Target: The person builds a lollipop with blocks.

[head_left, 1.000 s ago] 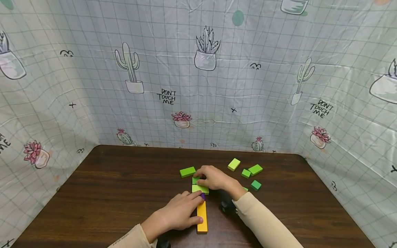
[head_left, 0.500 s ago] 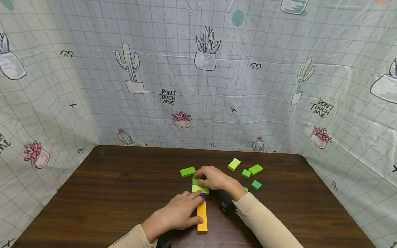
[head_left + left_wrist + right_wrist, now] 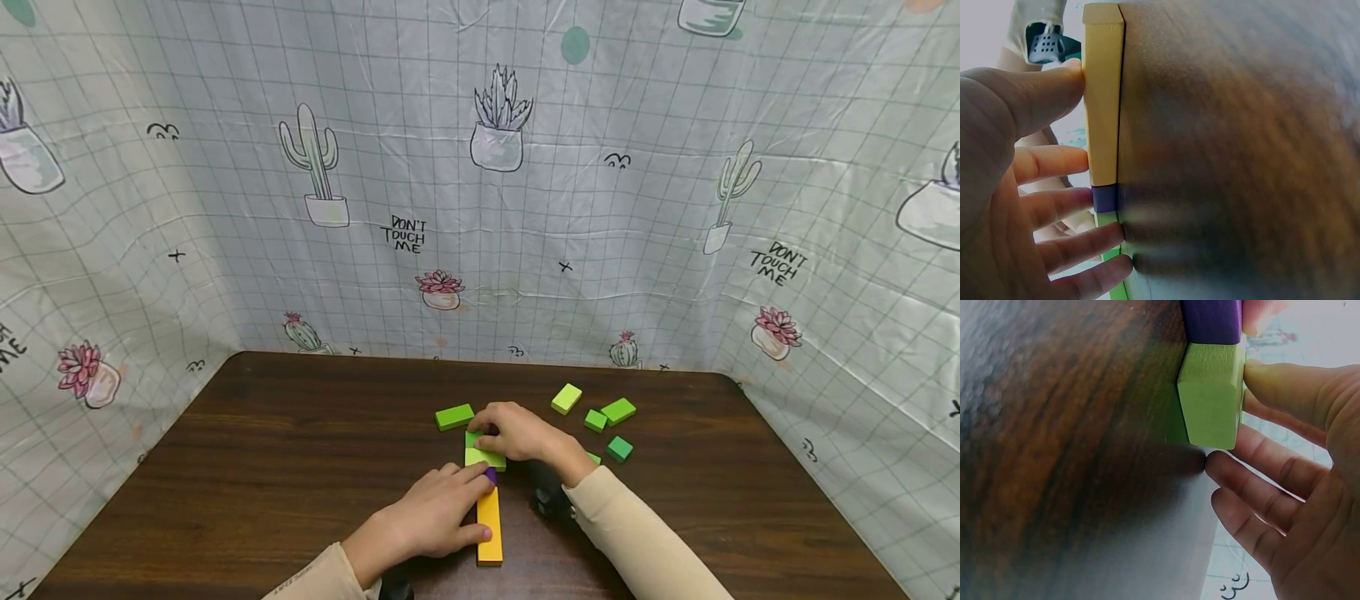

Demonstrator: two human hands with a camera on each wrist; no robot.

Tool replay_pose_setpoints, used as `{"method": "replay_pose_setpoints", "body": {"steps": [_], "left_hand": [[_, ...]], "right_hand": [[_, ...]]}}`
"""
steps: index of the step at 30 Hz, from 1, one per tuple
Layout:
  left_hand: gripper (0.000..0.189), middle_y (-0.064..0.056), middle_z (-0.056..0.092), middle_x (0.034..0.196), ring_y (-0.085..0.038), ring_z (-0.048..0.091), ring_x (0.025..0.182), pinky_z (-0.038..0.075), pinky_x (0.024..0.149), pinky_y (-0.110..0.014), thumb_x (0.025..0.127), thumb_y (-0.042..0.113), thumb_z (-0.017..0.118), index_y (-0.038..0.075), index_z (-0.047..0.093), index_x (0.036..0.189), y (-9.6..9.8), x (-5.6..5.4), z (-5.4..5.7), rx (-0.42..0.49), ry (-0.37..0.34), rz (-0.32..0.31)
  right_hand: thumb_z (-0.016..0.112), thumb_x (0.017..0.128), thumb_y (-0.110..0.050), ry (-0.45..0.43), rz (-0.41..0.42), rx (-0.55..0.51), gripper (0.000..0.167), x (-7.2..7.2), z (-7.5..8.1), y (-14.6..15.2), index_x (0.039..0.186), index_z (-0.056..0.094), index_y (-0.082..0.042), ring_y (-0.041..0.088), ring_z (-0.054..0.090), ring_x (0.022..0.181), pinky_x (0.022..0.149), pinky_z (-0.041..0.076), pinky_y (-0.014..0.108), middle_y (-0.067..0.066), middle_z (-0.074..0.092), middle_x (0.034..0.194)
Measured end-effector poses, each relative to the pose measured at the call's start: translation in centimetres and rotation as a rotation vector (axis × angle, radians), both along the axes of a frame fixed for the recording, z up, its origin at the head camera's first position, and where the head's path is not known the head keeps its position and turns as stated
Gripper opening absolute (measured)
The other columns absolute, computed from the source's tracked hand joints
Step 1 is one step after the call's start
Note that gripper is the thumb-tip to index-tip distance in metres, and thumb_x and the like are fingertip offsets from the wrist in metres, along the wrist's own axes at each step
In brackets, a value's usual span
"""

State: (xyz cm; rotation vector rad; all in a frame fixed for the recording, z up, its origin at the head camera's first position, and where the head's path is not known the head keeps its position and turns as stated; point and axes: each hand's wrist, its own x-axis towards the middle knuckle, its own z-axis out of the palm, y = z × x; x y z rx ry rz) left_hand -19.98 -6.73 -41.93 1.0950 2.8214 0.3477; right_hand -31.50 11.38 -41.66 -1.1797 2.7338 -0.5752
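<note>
A yellow block (image 3: pixel 489 521), a purple block (image 3: pixel 491 475), a light green block (image 3: pixel 483 458) and a green block (image 3: pixel 471 437) lie end to end on the table. My left hand (image 3: pixel 435 512) rests along this row with spread fingers. In the left wrist view its thumb touches the yellow block (image 3: pixel 1102 106), and other fingertips reach the purple block (image 3: pixel 1105 199) and green ones. Over the far end, my right hand (image 3: pixel 521 432) has its fingers gently bent. The right wrist view puts its thumb at the light green block (image 3: pixel 1210 400), several fingertips near the block's end.
On the dark wooden table (image 3: pixel 315 450), a loose green block (image 3: pixel 453 417) lies left of the right hand. A pale green block (image 3: pixel 566 398), two green blocks side by side (image 3: pixel 618 410) and a darker green block (image 3: pixel 619 448) lie to its right. A patterned cloth (image 3: pixel 405 167) hangs behind.
</note>
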Motion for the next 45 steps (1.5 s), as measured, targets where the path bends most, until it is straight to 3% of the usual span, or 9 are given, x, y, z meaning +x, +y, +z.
{"method": "replay_pose_setpoints", "body": {"steps": [8,17,30,38,45], "left_hand": [[0.054,-0.002,0.043,0.145,-0.017,0.048,0.108,0.043,0.091,-0.036,0.09,0.051,0.06,0.017,0.054,0.132,0.0,0.1,0.2,0.0,0.002,0.001],[0.054,-0.002,0.044,0.144,-0.019,0.049,0.112,0.043,0.093,-0.038,0.089,0.051,0.06,0.018,0.055,0.131,0.0,0.3,0.4,0.005,-0.008,0.007],[0.055,-0.004,0.041,0.147,-0.021,0.048,0.116,0.041,0.097,-0.04,0.089,0.052,0.06,0.019,0.055,0.133,0.0,0.4,0.4,-0.001,-0.019,0.026],[0.054,-0.004,0.042,0.147,-0.021,0.049,0.114,0.041,0.096,-0.04,0.089,0.052,0.06,0.02,0.055,0.132,0.0,0.3,0.2,-0.009,-0.012,0.028],[0.054,-0.004,0.042,0.147,-0.021,0.048,0.116,0.041,0.096,-0.039,0.09,0.051,0.06,0.019,0.055,0.132,0.1,0.3,0.3,-0.007,-0.006,0.025]], "right_hand": [[0.065,0.092,-0.019,0.018,0.005,0.002,0.023,0.0,0.1,0.0,0.113,0.07,-0.013,0.009,0.055,0.089,0.08,0.048,0.027,-0.004,0.062,0.103],[0.064,0.093,-0.028,0.004,-0.051,-0.033,0.028,0.4,1.0,1.0,0.116,0.068,-0.014,0.012,0.057,0.095,0.084,0.048,0.033,-0.004,0.062,0.107],[0.063,0.093,-0.03,0.084,-0.127,0.008,0.032,2.4,1.9,6.0,0.117,0.067,-0.01,0.015,0.059,0.094,0.081,0.05,0.036,-0.002,0.061,0.107],[0.065,0.091,-0.033,0.097,-0.244,0.032,0.033,3.7,1.5,8.9,0.118,0.066,-0.013,0.024,0.056,0.111,0.091,0.046,0.044,0.003,0.06,0.118],[0.069,0.088,-0.031,0.161,-0.251,0.062,0.034,4.0,1.1,11.1,0.116,0.067,-0.012,0.02,0.057,0.101,0.082,0.047,0.041,-0.001,0.059,0.11]]}}
